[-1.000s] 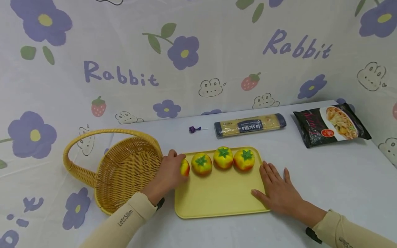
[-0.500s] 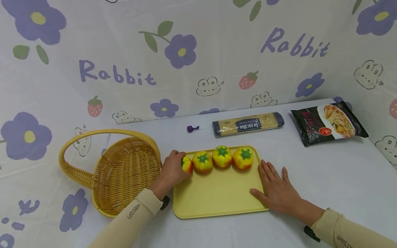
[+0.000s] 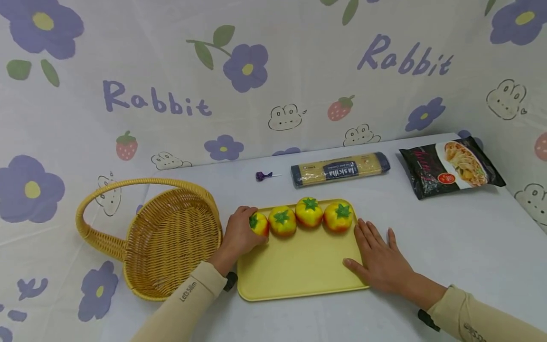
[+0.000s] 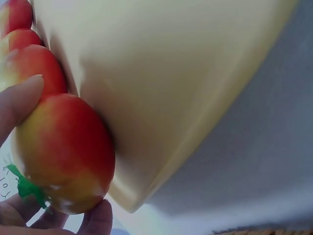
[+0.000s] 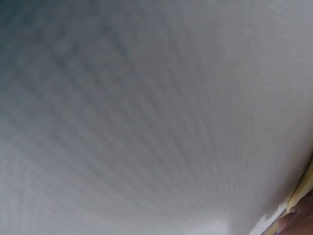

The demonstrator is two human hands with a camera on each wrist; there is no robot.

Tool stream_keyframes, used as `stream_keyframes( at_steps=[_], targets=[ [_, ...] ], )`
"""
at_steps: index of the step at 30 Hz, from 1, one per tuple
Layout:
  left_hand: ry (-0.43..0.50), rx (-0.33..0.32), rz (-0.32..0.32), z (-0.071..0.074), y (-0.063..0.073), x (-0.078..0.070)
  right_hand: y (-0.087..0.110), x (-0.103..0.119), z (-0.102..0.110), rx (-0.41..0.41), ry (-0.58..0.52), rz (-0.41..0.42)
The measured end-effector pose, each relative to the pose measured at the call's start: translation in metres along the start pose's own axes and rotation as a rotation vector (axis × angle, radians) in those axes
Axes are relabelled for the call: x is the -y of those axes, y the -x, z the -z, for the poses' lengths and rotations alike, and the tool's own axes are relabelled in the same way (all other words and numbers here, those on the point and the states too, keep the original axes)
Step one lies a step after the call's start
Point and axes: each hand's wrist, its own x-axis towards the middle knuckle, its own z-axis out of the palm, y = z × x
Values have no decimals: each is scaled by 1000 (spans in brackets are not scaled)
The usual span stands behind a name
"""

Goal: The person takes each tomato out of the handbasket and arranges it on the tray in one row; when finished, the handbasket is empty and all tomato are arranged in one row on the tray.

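Observation:
My left hand holds the leftmost yellow-red fruit, which has a green star-shaped top, near the left back corner of a yellow tray. In the left wrist view, my thumb and fingers lie around this fruit, and it sits against its neighbour. Three more such fruits, a second, a third and a fourth, continue the row along the tray's back edge. My right hand lies with straight fingers against the tray's right edge; the right wrist view shows mostly blurred white cloth.
A wicker basket with a tall handle stands left of the tray, close to my left forearm. Behind the tray lie a purple-wrapped lollipop and a pasta packet. A black food bag lies at the back right.
My left hand has moved right with the leftmost fruit, up against the second one. The whole row has shifted slightly right on the tray. My right hand has stayed at the tray's edge.

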Motion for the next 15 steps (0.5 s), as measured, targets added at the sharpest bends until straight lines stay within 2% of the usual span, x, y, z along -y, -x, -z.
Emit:
stream_keyframes(
  at_steps=[9, 15],
  targets=[
    [24, -18, 2, -1, -1, 2, -1, 1, 1, -1, 4, -1],
    [41, 1, 5, -4, 0, 3, 0, 1, 1, 0, 4, -3]
  ],
)
